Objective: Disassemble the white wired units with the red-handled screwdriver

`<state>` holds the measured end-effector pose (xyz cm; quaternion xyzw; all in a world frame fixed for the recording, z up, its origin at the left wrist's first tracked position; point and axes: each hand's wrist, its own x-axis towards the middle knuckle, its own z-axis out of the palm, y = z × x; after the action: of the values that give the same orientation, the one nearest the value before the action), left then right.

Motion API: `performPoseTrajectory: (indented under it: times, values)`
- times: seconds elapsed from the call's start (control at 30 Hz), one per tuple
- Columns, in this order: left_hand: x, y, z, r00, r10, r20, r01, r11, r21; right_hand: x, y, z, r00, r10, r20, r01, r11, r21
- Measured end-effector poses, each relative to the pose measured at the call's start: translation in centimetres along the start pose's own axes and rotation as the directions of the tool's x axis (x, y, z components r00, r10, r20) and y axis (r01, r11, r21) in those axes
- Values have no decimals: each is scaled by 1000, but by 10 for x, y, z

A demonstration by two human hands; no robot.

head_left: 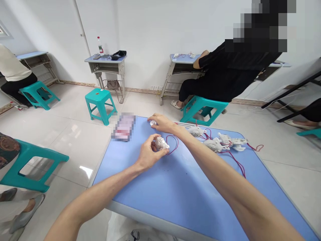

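Note:
My left hand (146, 154) is closed around a rounded white plastic part (160, 143) just above the blue desk (150, 187). A thin red wire (177, 142) loops out from behind this part onto the desk. Farther forward, near the far edge, my right hand (164, 124) has its thumb and fingers around a small clear round piece (152, 123). What else its palm may cover is hidden. Right of my right forearm lie several similar white parts (213, 145) with red wires, partly overlapping. A thin metal rod (184, 124) lies along the far edge.
A blurred-out flat pinkish item (124, 127) lies at the desk's far left corner. Teal stools (100, 103) stand on the tiled floor. A person in black (225, 73) sits at another desk ahead. A bottle (100, 46) stands on a small desk by the wall.

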<state>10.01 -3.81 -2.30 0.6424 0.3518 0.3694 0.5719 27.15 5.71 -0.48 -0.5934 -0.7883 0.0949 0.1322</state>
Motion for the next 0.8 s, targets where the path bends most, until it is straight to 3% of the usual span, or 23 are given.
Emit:
performPoseTrajectory:
  times: [0.53,0.67,0.8]
  values:
    - [-2,2,-3,997,54,55,-49,996,-80,-9,-1,-8,999,15,-35,-13,999,45]
    - [-2,3,-4,994,67,89,-56,991,-121,-36,-4,-21,992,18,-122,-9,997,71]
    - [-2,8,-4,991,59,119,-40,987,-155,-87,-13,-24,958,56,-282,18,967,254]
